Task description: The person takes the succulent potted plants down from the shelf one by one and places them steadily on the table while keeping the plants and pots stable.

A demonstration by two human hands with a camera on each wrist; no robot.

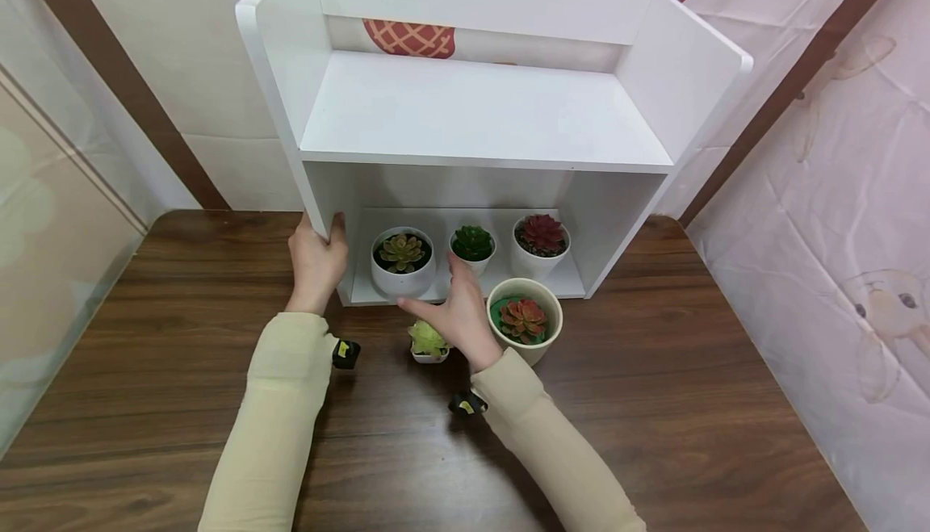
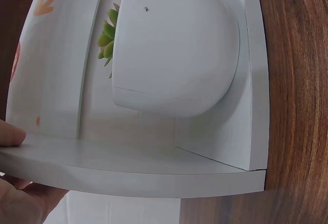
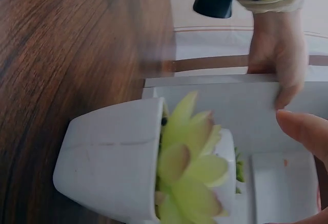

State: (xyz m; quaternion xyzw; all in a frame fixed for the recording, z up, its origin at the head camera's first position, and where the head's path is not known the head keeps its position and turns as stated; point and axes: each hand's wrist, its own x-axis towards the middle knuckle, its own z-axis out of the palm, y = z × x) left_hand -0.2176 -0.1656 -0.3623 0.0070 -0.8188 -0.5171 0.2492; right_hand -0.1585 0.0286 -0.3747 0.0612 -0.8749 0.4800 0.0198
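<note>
My left hand (image 1: 318, 266) grips the left side panel of the white shelf (image 1: 487, 108), thumb inside and fingers outside. Above the table, my right hand (image 1: 461, 310) has its thumb and fingers spread apart. Its fingertips overlap the small white pot with a dark green succulent (image 1: 472, 245); contact cannot be told. On the lower shelf to the left is a round white pot with a brownish-green succulent (image 1: 402, 261). To the right stands a white pot with a red succulent (image 1: 541, 248). A small yellow-green succulent (image 3: 192, 167) in a white pot sits on the table beside my right hand.
A larger cream pot with a reddish succulent (image 1: 525, 322) stands on the brown wooden table (image 1: 654, 403), right of my right hand at the shelf's front. Printed cloth (image 1: 835, 217) hangs around the table. The upper shelf has a raised panel on each side.
</note>
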